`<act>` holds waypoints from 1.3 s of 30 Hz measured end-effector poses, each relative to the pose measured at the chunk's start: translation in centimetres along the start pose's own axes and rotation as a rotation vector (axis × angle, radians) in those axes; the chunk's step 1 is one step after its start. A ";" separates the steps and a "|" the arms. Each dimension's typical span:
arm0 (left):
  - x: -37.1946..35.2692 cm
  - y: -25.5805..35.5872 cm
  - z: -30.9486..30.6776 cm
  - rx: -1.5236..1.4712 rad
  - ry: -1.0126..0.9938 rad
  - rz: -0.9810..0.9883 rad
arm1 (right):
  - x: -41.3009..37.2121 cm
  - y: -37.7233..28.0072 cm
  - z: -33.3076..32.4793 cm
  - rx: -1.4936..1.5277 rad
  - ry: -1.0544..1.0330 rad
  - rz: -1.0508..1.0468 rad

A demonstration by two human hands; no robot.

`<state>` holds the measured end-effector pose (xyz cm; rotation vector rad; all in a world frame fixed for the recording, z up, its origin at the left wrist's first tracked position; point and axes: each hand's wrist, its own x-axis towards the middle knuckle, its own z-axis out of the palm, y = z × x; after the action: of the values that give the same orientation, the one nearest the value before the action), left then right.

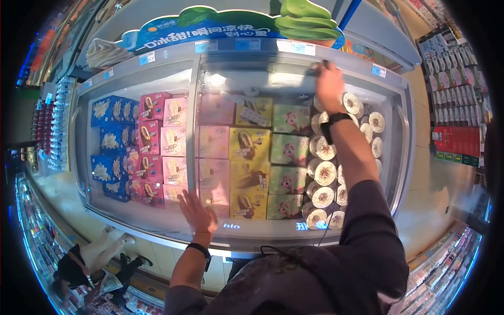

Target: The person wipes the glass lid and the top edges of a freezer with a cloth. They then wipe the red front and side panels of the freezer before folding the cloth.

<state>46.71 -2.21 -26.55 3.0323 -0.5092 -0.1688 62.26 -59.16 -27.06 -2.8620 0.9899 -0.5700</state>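
Observation:
My left hand (198,211) is open, fingers spread, at the front of a chest freezer (197,68), by the upright bar between its glass panels. It seems to rest on the glass. My right hand (329,86) reaches to the back right of the freezer, above white round-lidded cups (325,172) stacked in columns. Its fingers are closed around a small dark thing I cannot make out. Left of the cups stand green boxes (287,149), yellow boxes (250,146) and pink boxes (174,140) of ice cream. Darker pink boxes (149,134) and blue boxes (110,139) fill the left end.
A sign (210,29) with a green soft-serve picture and price tags (296,48) lines the back edge. Shelves of packets (457,86) stand to the right, bottles (60,123) to the left. People (97,268) are at the lower left.

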 end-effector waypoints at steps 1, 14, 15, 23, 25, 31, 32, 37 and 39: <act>0.1 -0.1 0.2 -0.019 0.035 0.024 | 0.2 1.7 -0.9 -0.029 -0.037 0.047; -0.3 -0.2 0.8 -0.070 0.111 0.064 | -0.2 -9.3 3.5 0.066 0.053 -0.202; 0.1 -0.1 0.8 -0.075 0.111 0.066 | 0.4 -7.4 3.2 0.040 0.075 -0.174; 0.1 -0.2 0.9 -0.094 0.061 -0.007 | 0.9 -6.1 2.5 0.068 0.089 -0.186; 0.2 -0.3 1.4 -0.079 0.083 0.005 | 1.4 -10.9 5.2 0.013 0.115 -0.331; -0.1 -1.0 2.0 -0.070 0.094 0.013 | 1.2 -25.3 6.1 0.221 -0.220 -0.347; 0.3 -1.5 1.8 -0.073 0.113 -0.026 | 1.2 -24.2 5.4 0.262 -0.166 -0.400; 0.0 -0.8 0.9 -0.085 0.019 -0.030 | 1.9 -16.6 3.7 0.179 -0.043 -0.440; -0.1 -0.8 1.5 -0.104 0.092 -0.035 | 2.1 -16.4 3.0 0.181 0.057 -0.532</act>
<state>46.68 -1.49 -28.11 2.9322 -0.4264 -0.0556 74.42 -47.64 -26.35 -2.9400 0.1490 -0.7291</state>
